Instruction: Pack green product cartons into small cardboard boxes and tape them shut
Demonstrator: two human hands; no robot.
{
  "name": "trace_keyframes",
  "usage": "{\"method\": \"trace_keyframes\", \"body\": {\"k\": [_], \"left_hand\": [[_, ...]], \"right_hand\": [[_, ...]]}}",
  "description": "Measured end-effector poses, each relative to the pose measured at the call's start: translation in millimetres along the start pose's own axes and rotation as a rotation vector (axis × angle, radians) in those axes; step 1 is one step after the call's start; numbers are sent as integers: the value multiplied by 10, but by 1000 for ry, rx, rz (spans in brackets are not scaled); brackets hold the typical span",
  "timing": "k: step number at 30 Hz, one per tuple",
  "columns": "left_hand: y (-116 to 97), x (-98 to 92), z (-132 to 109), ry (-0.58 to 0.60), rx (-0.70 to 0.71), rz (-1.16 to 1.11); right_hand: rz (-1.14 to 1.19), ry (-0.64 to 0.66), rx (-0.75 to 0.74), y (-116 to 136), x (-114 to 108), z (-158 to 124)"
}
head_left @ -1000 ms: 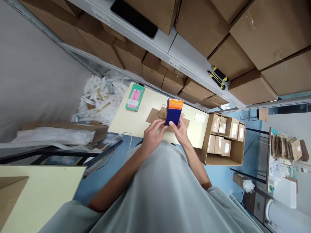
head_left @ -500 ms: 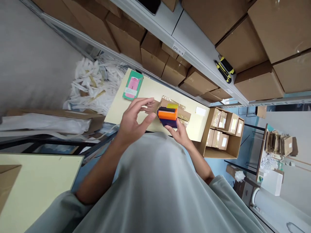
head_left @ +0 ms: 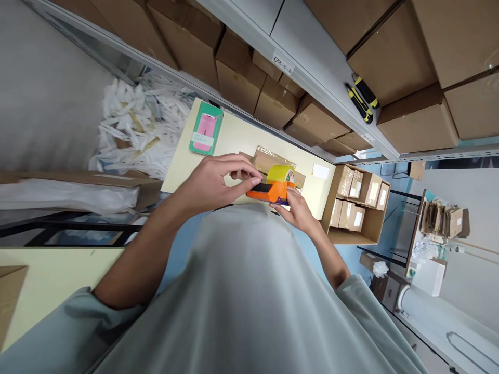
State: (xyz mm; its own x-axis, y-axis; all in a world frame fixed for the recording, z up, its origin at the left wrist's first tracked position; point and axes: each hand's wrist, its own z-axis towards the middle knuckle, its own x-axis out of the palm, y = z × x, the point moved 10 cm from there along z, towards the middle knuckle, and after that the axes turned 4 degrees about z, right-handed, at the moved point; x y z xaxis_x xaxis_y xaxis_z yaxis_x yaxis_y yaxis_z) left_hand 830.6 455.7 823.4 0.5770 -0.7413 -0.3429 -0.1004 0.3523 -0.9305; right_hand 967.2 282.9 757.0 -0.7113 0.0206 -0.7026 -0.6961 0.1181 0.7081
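An orange and purple tape dispenser with a roll of yellow tape on it is held over the near edge of the pale table. My right hand grips it from the right side. At its left end my left hand has thumb and forefinger drawn together in a pinch; whatever lies between the fingertips is too small to make out. Behind the dispenser a flat, taped cardboard box lies on the table, partly hidden by my hands and the dispenser.
A green box with a pink phone case picture lies at the table's left end. To the right, an open carton contains several small boxes. Two yellow-black utility knives rest on the grey shelf above. White paper scraps are heaped to the left.
The dispenser has been turned, bringing the yellow roll into view on top. My left hand has come right to the dispenser's end, its spread fingers closing into a pinch. My right hand keeps its grip.
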Motion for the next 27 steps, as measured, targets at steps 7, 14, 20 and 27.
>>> {"method": "trace_keyframes", "body": {"k": [7,14,20,27], "left_hand": [[250,205,-28,17,-112,-39],[992,670,-347,19,-494,-258],[1209,843,-611,-95,-609,-377],[1618,554,-541,-246,-726,-348]], "right_hand": [[51,55,136,-108,-32,-114],[253,138,423,-402,159,-214],[303,304,526,-426,119,-232],[364,467,715,-695,-307,-243]]}}
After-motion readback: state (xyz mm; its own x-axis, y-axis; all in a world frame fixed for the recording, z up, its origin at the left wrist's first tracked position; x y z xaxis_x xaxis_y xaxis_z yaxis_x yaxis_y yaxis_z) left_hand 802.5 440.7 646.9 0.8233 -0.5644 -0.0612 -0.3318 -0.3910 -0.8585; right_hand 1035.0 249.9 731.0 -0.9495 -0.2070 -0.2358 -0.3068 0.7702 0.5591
